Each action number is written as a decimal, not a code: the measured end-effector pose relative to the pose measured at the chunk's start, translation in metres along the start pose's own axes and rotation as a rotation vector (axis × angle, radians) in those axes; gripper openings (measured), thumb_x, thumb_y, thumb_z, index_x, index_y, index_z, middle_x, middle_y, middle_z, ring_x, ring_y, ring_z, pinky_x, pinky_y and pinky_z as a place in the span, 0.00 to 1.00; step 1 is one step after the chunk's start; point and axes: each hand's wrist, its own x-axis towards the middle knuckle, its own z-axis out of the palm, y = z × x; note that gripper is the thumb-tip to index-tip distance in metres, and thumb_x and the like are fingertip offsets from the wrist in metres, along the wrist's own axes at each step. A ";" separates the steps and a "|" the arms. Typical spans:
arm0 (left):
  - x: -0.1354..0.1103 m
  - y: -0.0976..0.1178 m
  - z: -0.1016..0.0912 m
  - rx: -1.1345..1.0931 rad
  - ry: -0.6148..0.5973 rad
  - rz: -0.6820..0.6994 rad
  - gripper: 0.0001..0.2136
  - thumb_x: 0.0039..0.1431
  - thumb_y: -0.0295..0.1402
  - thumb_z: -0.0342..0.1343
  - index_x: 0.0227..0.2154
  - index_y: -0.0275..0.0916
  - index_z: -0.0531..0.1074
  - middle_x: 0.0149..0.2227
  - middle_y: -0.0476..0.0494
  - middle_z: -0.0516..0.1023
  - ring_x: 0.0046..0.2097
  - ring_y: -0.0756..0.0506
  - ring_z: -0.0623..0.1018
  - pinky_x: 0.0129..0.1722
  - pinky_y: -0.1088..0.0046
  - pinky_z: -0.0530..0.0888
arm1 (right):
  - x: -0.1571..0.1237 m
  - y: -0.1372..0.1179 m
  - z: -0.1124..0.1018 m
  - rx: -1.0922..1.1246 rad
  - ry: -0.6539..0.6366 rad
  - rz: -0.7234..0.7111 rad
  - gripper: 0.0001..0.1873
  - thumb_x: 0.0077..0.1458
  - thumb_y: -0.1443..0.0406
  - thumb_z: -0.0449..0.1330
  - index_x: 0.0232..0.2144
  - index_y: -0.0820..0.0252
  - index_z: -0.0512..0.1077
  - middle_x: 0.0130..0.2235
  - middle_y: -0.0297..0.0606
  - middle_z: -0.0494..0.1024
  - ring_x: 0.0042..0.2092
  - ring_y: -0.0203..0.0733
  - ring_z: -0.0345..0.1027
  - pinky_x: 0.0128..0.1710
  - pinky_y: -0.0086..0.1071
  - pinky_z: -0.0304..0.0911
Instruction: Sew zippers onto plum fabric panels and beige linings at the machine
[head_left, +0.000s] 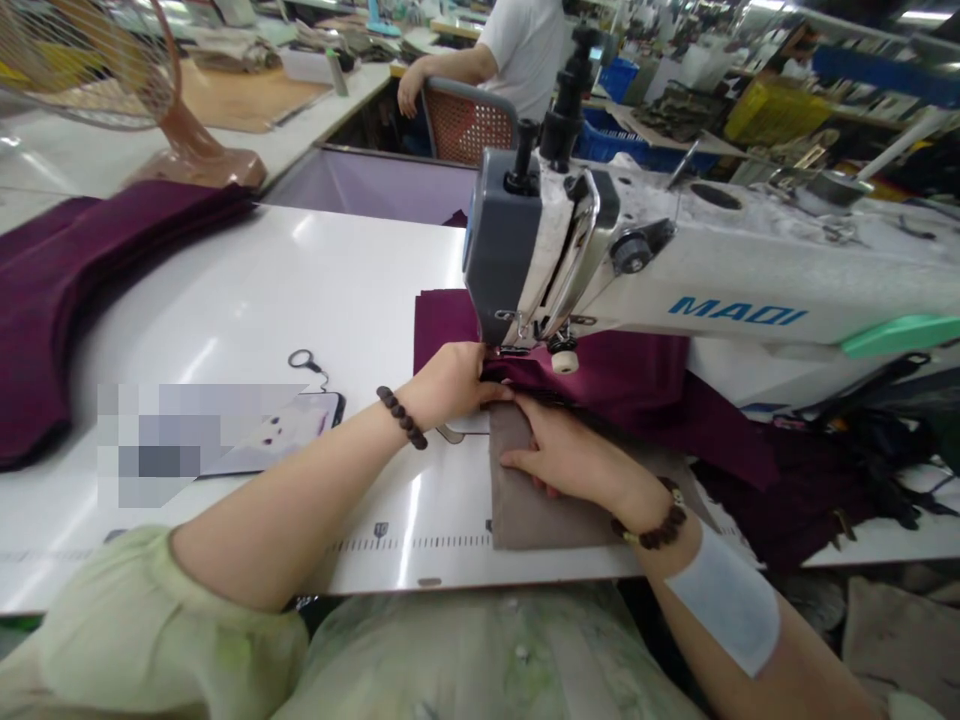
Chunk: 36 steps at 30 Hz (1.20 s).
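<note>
Maroon fabric lies under the head of the sewing machine and spreads to the right. A taupe fabric piece sits below it on the white table, its front part flat. My left hand is closed at the maroon fabric's edge beside the presser foot, its fingertips partly hidden by the machine head. My right hand is just right of it, on the taupe fabric where it meets the maroon. Its index finger reaches the seam edge, and the other fingers curl at the taupe cloth. The needle tip is hidden.
A phone with a ring strap lies left of my forearm. Stacked maroon pieces and a fan are at the left. Dark cloth heaps at the right. Behind the machine, a person sits on a chair.
</note>
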 end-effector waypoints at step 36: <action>-0.003 -0.014 0.019 -0.802 0.153 0.005 0.08 0.45 0.30 0.60 0.31 0.34 0.75 0.31 0.48 0.78 0.35 0.46 0.77 0.37 0.72 0.74 | 0.001 0.035 -0.015 0.552 -0.611 0.138 0.27 0.58 0.65 0.47 0.60 0.50 0.49 0.19 0.27 0.67 0.18 0.32 0.62 0.19 0.25 0.60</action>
